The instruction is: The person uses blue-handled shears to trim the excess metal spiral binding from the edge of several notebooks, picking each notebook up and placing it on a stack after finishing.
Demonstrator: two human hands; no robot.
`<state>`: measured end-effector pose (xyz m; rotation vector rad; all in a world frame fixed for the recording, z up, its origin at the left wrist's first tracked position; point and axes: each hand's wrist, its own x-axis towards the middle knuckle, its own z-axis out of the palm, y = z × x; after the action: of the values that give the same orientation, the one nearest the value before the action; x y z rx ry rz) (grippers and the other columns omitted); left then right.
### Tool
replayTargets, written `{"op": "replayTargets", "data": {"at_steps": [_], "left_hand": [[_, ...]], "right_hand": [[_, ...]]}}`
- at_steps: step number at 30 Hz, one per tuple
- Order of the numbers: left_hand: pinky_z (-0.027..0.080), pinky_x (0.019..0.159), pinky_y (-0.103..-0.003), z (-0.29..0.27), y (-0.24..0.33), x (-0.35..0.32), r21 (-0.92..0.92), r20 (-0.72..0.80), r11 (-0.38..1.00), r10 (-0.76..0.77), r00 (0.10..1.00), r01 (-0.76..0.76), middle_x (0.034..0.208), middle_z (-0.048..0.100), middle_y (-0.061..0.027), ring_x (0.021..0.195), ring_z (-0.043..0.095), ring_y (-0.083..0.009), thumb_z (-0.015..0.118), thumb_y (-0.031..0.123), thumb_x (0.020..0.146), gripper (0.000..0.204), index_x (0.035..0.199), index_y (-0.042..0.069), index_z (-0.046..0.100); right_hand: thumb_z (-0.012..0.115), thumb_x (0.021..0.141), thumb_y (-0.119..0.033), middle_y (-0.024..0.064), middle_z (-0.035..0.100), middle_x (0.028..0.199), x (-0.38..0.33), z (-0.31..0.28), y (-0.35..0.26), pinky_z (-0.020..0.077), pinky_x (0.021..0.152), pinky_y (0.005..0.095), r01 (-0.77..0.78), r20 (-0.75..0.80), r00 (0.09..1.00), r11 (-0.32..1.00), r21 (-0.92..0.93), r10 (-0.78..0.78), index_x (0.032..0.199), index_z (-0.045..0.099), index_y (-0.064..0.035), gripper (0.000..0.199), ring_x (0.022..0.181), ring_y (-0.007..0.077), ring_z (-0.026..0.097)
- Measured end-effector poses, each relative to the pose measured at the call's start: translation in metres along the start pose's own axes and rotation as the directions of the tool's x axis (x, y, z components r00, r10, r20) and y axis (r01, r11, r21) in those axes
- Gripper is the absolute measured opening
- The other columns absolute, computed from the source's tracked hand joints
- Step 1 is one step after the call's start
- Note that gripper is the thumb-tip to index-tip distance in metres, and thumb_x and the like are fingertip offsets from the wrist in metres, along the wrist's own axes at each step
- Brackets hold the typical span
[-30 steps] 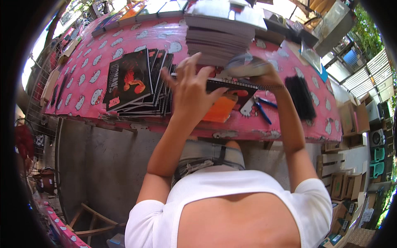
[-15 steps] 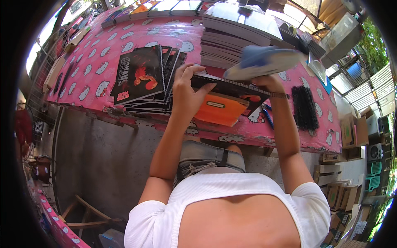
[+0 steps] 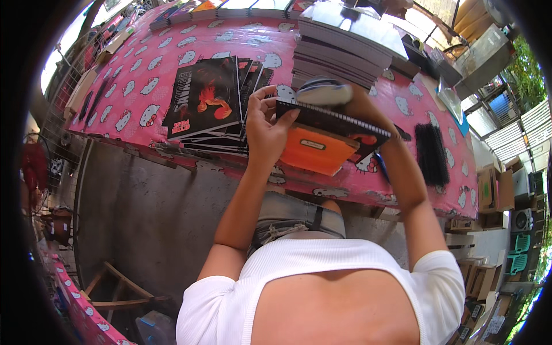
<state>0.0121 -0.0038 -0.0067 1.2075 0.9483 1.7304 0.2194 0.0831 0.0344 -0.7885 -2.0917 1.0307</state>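
My left hand (image 3: 267, 123) pinches the left end of a black spiral-bound notebook (image 3: 333, 122), thumb in front and fingers behind. The notebook is tilted, with its coil edge uppermost. Against its front is a flat orange piece (image 3: 319, 150) with a small label; whether it is a cover or a separate block I cannot tell. My right hand (image 3: 361, 106), smeared by motion, is closed on a blue and off-white slipper-shaped object (image 3: 325, 94) just above the coil edge. Whether that object touches the coil I cannot tell. Blue-handled pliers (image 3: 382, 164) lie partly hidden beside the notebook.
Black notebooks (image 3: 207, 100) lie stacked on the pink table (image 3: 138, 75), left of my hands. A tall paper stack (image 3: 339, 57) stands behind them. Black plastic coils (image 3: 432, 154) lie at the right. More books (image 3: 230, 10) line the far edge.
My right hand has swung the slipper-shaped object left and closer to my left hand, along the coil edge. My left hand keeps its hold on the notebook. The whole view has shifted slightly.
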Motion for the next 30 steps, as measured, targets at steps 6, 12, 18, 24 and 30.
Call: {"op": "replayTargets", "data": {"at_steps": [6,12,18,24,30], "left_hand": [[0.048,0.078,-0.022,-0.007,-0.004,-0.004,0.016,-0.014,0.997,-0.076,0.997,0.076,0.099,0.062,-0.0047,0.091,0.059,-0.0103,0.065,-0.005,0.081,0.033,0.113,-0.002,0.059],[0.046,0.076,-0.020,-0.003,0.006,0.000,-0.055,-0.058,0.998,-0.032,0.998,0.029,0.091,0.065,-0.0030,0.081,0.057,-0.0067,0.068,-0.001,0.081,0.026,0.106,-0.001,0.063],[0.047,0.069,-0.020,0.022,0.062,0.027,0.087,0.234,0.917,0.361,0.903,-0.389,0.089,0.065,-0.0056,0.076,0.058,-0.0078,0.076,-0.001,0.072,0.023,0.090,0.002,0.062],[0.054,0.070,-0.032,0.002,0.136,-0.022,-0.042,0.271,0.630,0.754,0.598,-0.775,0.088,0.067,-0.0083,0.078,0.065,-0.0212,0.076,-0.003,0.067,0.019,0.080,0.003,0.064],[0.053,0.070,-0.031,0.017,0.045,-0.073,0.214,0.493,0.745,0.476,0.728,-0.632,0.089,0.067,-0.0086,0.080,0.065,-0.0228,0.075,0.003,0.066,0.020,0.084,0.003,0.066]], "right_hand": [[0.068,0.064,-0.002,0.0087,0.066,0.110,-0.008,-0.004,-0.001,0.0469,0.086,0.0306,0.063,0.083,0.994,0.991,0.119,-0.073,0.113,0.061,-0.0032,0.049,0.096,0.0164,0.062],[0.072,0.071,-0.021,0.0131,0.064,0.104,-0.065,-0.008,0.020,0.0494,0.081,0.0418,-0.455,-0.416,0.874,0.720,-0.525,0.250,0.111,0.058,-0.0084,0.044,0.098,0.0371,0.060],[0.073,0.068,-0.020,0.0132,0.057,0.117,-0.133,0.011,0.045,0.0461,0.088,0.0426,-0.615,-0.509,0.788,0.451,-0.647,0.346,0.109,0.059,-0.0057,0.046,0.109,0.0333,0.053],[0.073,0.074,-0.016,0.0148,0.061,0.113,-0.178,-0.040,0.012,0.0497,0.078,0.0370,-0.483,-0.668,0.741,0.639,-0.600,-0.068,0.107,0.063,-0.0023,0.037,0.098,0.0295,0.061],[0.065,0.082,-0.010,0.0097,0.063,0.111,-0.140,0.036,-0.093,0.0467,0.082,0.0361,0.021,-0.385,0.834,0.719,-0.695,-0.396,0.105,0.064,-0.0040,0.023,0.101,0.0278,0.057]]}}
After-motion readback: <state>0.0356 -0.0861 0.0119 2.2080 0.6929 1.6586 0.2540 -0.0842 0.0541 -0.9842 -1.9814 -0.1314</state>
